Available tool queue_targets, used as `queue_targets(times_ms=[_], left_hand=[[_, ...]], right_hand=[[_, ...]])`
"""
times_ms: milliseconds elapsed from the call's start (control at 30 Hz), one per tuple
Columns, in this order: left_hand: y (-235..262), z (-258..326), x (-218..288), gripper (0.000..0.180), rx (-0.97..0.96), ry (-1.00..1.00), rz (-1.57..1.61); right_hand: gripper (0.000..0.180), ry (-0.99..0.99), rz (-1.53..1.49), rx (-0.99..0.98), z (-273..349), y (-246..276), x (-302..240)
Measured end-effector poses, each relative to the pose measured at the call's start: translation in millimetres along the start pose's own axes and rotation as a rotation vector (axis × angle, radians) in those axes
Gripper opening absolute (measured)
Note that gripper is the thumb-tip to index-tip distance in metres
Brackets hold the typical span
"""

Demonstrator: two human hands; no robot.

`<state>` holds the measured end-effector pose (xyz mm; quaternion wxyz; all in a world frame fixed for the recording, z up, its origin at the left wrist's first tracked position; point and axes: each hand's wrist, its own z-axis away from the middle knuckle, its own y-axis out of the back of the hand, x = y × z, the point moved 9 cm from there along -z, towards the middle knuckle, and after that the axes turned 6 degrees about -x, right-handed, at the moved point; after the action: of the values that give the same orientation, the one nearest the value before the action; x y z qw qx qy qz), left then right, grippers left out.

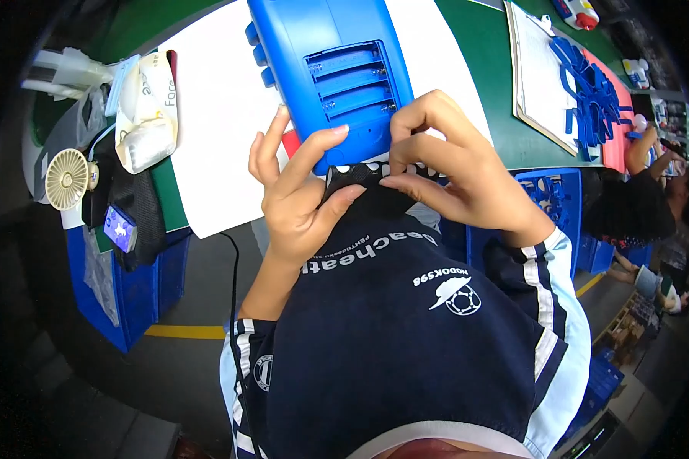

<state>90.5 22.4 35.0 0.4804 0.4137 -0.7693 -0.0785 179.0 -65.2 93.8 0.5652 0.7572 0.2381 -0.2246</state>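
Observation:
A blue plastic housing (337, 30) lies on the table with its open battery bay (354, 84) facing up; metal springs show in the slots. At its near end is a black strip (352, 174) with white round spots. My left hand (298, 191) has its thumb against the strip's left end, while its index finger reaches over the housing and other fingers are raised. My right hand (459, 164) is closed, with thumb and index finger pinching the strip farther right. What sits between those fingertips is too small to make out.
A white sheet (214, 99) covers part of the green table (475, 46). To the left are a tissue pack (147, 115), a small fan (67, 179) and blue bins (130, 283). A clipboard (540, 76) and blue plastic parts (589, 92) lie right. People are at the far right.

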Motion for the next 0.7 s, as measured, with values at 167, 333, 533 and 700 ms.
queue_targets(times_ms=[167,333,533,700], left_hand=[[1.8,0.6,1.4,0.037,-0.001,0.021,-0.012],[3.1,2.0,0.4,0.038,-0.002,0.027,-0.017],[-3.5,-2.4,2.3,0.038,-0.019,-0.009,-0.009],[-2.9,-1.7,1.7,0.039,-0.015,-0.010,-0.016]], right_hand=[[0.016,0.168,0.259,0.251,-35.0,42.8,3.3],[0.018,0.034,-0.074,0.312,-93.5,58.1,34.1],[0.025,-0.256,-0.090,0.211,-117.8,53.7,58.5],[0.025,-0.202,-0.184,0.223,-120.8,50.7,66.5]])
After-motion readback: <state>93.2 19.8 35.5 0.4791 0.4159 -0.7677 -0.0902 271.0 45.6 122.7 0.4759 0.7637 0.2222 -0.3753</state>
